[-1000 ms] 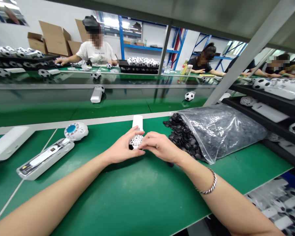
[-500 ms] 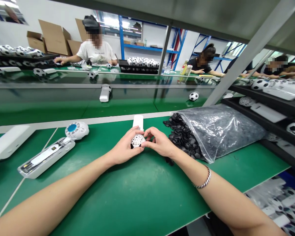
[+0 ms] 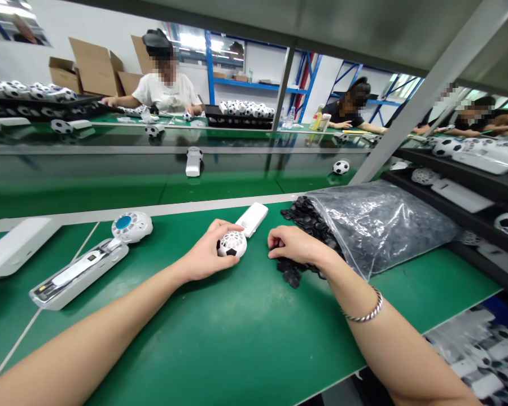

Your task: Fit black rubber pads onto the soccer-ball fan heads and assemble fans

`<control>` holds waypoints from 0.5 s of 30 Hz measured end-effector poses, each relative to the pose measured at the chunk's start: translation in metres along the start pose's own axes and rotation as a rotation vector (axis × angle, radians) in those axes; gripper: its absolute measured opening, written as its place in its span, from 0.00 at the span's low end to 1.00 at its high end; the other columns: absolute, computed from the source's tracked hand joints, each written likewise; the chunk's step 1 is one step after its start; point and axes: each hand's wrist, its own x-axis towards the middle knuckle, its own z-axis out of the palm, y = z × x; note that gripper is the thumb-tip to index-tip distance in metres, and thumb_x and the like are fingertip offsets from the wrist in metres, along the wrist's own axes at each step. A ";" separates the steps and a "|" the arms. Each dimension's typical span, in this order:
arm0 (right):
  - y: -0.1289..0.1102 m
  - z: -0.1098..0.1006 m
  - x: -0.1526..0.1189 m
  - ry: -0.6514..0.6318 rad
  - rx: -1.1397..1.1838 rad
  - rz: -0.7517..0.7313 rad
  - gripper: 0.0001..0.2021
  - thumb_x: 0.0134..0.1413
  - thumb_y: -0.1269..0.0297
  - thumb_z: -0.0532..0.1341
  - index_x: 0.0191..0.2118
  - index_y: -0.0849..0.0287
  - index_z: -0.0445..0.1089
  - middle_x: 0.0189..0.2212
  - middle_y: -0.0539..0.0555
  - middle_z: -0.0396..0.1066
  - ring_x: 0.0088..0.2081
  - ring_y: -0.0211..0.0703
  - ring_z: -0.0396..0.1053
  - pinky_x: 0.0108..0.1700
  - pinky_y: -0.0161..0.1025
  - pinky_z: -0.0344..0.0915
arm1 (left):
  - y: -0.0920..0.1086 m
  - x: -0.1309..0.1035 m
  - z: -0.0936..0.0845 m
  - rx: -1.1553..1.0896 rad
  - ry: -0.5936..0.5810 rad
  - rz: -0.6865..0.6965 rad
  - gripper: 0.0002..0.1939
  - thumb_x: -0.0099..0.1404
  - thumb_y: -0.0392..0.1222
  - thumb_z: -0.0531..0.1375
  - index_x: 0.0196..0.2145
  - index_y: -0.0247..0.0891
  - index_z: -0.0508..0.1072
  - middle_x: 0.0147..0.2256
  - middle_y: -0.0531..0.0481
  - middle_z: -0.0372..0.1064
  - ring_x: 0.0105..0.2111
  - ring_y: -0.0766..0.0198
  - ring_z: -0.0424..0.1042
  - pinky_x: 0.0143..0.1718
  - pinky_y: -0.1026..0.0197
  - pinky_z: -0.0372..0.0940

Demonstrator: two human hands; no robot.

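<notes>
My left hand (image 3: 211,251) grips the round head of a white handheld fan (image 3: 233,246), styled like a soccer ball with a slotted grille and a black patch on its front. The fan's white handle (image 3: 254,219) points away to the upper right on the green table. To the right, apart from the fan, my right hand (image 3: 294,243) has its fingers curled together; what they hold, if anything, is hidden. Close beside it lies a heap of small black patches (image 3: 309,217), spilling from a clear plastic bag (image 3: 389,225).
At left lie an opened white fan with a blue disc (image 3: 80,270) and another white handle (image 3: 19,242). Fans ride on the belt (image 3: 237,180) beyond the table. Black trays (image 3: 440,203) of fans stand at right. Co-workers sit across, one in a white shirt (image 3: 167,93).
My right hand has left the fan and moved right, beside the black patches. The fan has turned, its handle swinging rightward, and a black patch now shows on its front. Belt items shifted right.
</notes>
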 end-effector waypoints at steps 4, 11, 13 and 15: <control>-0.008 -0.003 -0.002 0.042 -0.018 -0.097 0.05 0.43 0.68 0.63 0.25 0.59 0.65 0.22 0.47 0.65 0.25 0.34 0.61 0.27 0.31 0.53 | -0.002 0.001 -0.004 -0.011 -0.023 0.033 0.26 0.51 0.40 0.61 0.49 0.46 0.61 0.47 0.50 0.55 0.49 0.58 0.58 0.53 0.54 0.54; -0.018 -0.002 -0.004 0.172 0.223 -0.157 0.05 0.45 0.64 0.63 0.27 0.59 0.70 0.23 0.48 0.69 0.27 0.34 0.64 0.30 0.31 0.56 | -0.006 0.002 -0.010 -0.048 -0.082 0.019 0.25 0.51 0.42 0.61 0.48 0.43 0.62 0.46 0.50 0.59 0.44 0.57 0.63 0.46 0.56 0.59; -0.021 0.001 -0.004 0.182 0.334 -0.156 0.05 0.45 0.63 0.63 0.28 0.59 0.71 0.24 0.48 0.70 0.27 0.35 0.64 0.29 0.31 0.58 | -0.006 0.002 -0.012 -0.072 -0.096 0.002 0.25 0.51 0.41 0.60 0.48 0.43 0.61 0.46 0.50 0.61 0.41 0.58 0.65 0.43 0.57 0.61; -0.025 0.004 -0.003 0.170 0.419 -0.159 0.05 0.47 0.65 0.61 0.31 0.59 0.72 0.24 0.48 0.71 0.27 0.35 0.66 0.30 0.31 0.60 | -0.006 0.002 -0.012 -0.067 -0.095 -0.002 0.25 0.51 0.41 0.60 0.49 0.43 0.61 0.45 0.50 0.61 0.41 0.58 0.65 0.43 0.57 0.61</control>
